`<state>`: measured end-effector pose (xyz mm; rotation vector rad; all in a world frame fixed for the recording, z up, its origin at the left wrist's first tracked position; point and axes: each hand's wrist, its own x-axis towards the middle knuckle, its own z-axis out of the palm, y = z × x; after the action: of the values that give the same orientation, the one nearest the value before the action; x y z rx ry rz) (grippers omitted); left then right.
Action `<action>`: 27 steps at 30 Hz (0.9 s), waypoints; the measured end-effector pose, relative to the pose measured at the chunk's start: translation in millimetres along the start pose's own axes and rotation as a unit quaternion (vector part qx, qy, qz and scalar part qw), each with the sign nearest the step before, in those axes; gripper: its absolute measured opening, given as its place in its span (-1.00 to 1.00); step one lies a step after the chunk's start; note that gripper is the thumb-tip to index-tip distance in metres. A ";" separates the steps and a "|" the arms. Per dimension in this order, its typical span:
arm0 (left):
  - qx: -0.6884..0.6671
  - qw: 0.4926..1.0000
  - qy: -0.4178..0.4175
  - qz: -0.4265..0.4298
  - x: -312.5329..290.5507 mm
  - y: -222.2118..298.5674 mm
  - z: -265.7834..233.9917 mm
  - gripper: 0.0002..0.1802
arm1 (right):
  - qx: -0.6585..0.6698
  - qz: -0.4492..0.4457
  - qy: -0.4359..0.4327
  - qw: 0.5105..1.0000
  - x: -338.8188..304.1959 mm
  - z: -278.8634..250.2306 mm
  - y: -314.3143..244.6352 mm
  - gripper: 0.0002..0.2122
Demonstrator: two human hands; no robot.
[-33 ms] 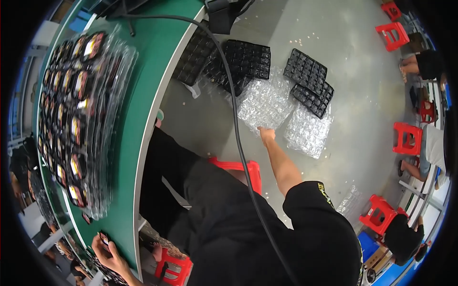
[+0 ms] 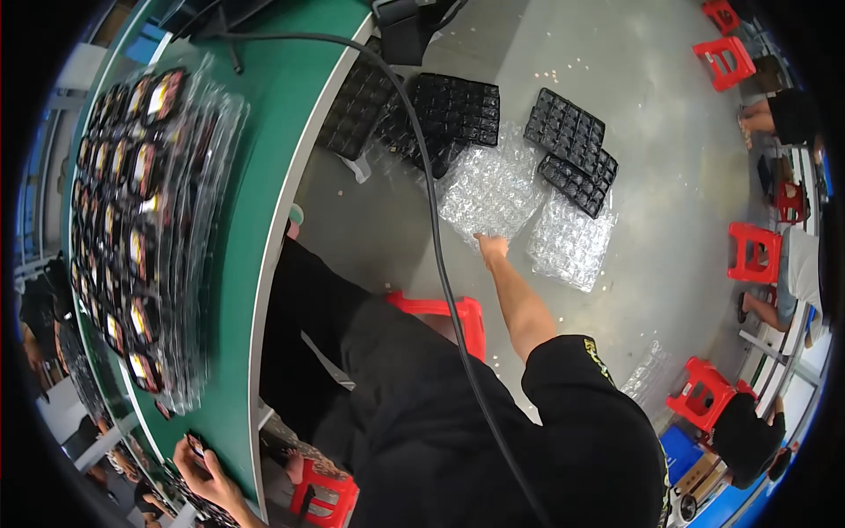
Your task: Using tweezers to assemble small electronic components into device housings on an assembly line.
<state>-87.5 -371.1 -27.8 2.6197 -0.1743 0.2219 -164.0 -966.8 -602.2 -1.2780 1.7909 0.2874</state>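
My right hand (image 2: 493,247) reaches down to the floor, its fingers closed on the near edge of a stack of clear plastic trays (image 2: 491,189). Over the green table (image 2: 231,308), near its front edge, my left hand (image 2: 209,482) pinches a small dark piece (image 2: 195,445) with a reddish face; its exact kind is too small to make out. Beyond that hand stands a tall stack of clear trays (image 2: 198,264), its pockets filled with dark pieces bearing yellow and white labels.
Black pocketed trays (image 2: 563,132) lie around the clear ones, beside another clear tray stack (image 2: 572,242). A black cable (image 2: 436,202) hangs across the view. A red stool (image 2: 471,326) is beside my legs. People sit on red stools (image 2: 753,251) at the far right.
The left hand and the filled tray stack appear slightly lower in the view. My right hand keeps the same place on the clear trays.
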 end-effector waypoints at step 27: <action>0.035 0.997 0.050 0.044 21.8 56.4 18.2 -0.60 | 0.091 -0.346 0.179 0.916 -100.7 -179.8 57.4 -0.88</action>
<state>-73.1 -430.7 -12.7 2.6655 -0.2520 0.3960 -299.6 -989.5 -438.4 -1.8072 1.4758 -0.5306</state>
